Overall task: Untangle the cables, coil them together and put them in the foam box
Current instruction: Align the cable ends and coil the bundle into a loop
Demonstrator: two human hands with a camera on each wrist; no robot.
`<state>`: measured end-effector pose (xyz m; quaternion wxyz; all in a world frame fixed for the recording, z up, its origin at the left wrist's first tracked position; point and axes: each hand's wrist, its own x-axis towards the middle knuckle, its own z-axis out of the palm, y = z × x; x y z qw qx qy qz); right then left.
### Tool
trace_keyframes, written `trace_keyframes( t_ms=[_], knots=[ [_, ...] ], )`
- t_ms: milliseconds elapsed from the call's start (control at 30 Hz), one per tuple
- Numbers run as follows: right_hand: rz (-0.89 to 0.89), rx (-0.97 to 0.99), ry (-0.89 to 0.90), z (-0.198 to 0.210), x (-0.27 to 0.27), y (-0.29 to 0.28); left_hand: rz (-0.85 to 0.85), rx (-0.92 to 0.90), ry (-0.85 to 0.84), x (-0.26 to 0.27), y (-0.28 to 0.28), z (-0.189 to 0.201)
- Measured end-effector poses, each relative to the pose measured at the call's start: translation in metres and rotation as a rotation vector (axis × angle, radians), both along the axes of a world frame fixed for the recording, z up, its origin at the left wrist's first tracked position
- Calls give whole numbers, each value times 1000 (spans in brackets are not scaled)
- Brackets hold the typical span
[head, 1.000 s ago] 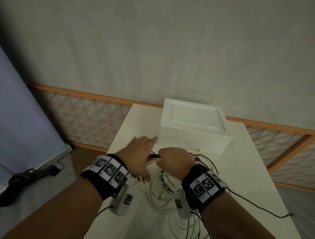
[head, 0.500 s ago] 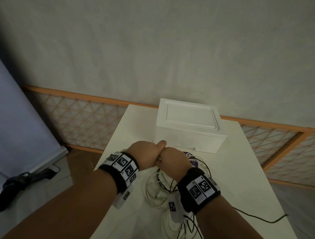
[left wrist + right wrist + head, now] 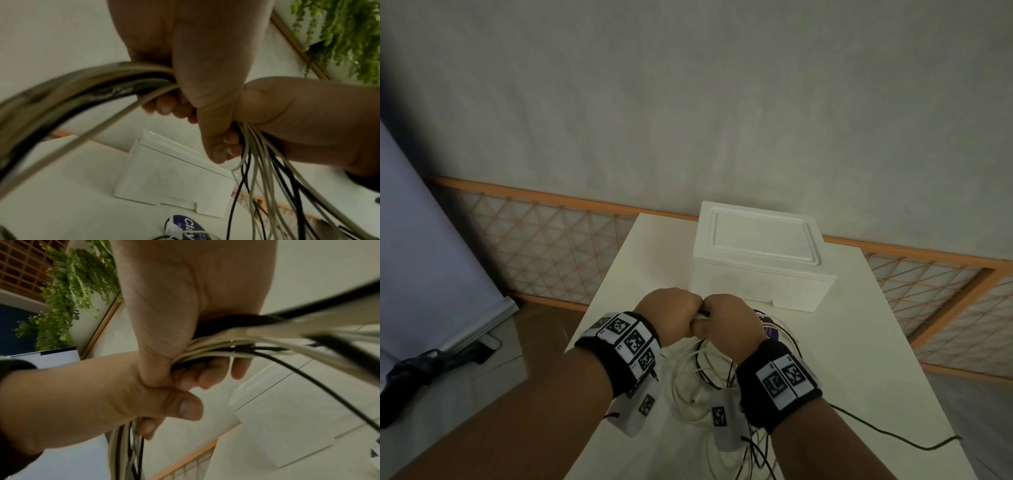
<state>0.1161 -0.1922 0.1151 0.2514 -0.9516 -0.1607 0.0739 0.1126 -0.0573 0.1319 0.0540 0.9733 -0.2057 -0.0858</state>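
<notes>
A bundle of white and black cables (image 3: 700, 371) hangs in loops over the white table (image 3: 859, 342). My left hand (image 3: 671, 313) and right hand (image 3: 726, 317) meet fist to fist above it, each gripping the gathered strands. In the left wrist view the left hand (image 3: 205, 68) curls round the thick part of the cables (image 3: 88, 84), and the right hand (image 3: 287, 104) holds strands hanging down. The right wrist view shows the right hand (image 3: 185, 318) clenched on the cables (image 3: 236, 344), with the left hand (image 3: 98, 394) beside it. The white foam box (image 3: 760, 260), lid on, stands just behind the hands.
A thin black cable (image 3: 893, 435) trails off toward the table's right front edge. A purple-and-white round label (image 3: 768, 327) lies under the cables by the box. An orange lattice fence (image 3: 544, 246) runs behind the table. Dark gear (image 3: 410, 370) lies on the floor at left.
A second ago my left hand was open beside the cables; it has closed on the bundle right against my right hand. Both hands have lifted slightly toward the box.
</notes>
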Motion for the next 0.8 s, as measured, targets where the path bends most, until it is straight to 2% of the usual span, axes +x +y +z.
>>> trace_keyframes(
  t_ms=[100,233,333,467,567,700,800],
  knots=[
    [75,-1,-43,-3,-1,-5,17,-147,121,3,3,0],
    [157,-119,-181,-2,1,-6,81,-271,283,5,6,2],
    [178,-156,-219,-4,1,-7,119,-315,328,5,5,1],
    [157,-141,-227,-11,-2,-8,82,-222,256,10,6,-2],
    [128,-204,-243,-15,-2,-10,107,-230,254,11,14,0],
    [-4,-274,-213,-18,-1,-22,218,-126,-20,11,25,11],
    [-129,-287,-170,-21,2,-36,312,-194,-104,16,34,25]
  ],
)
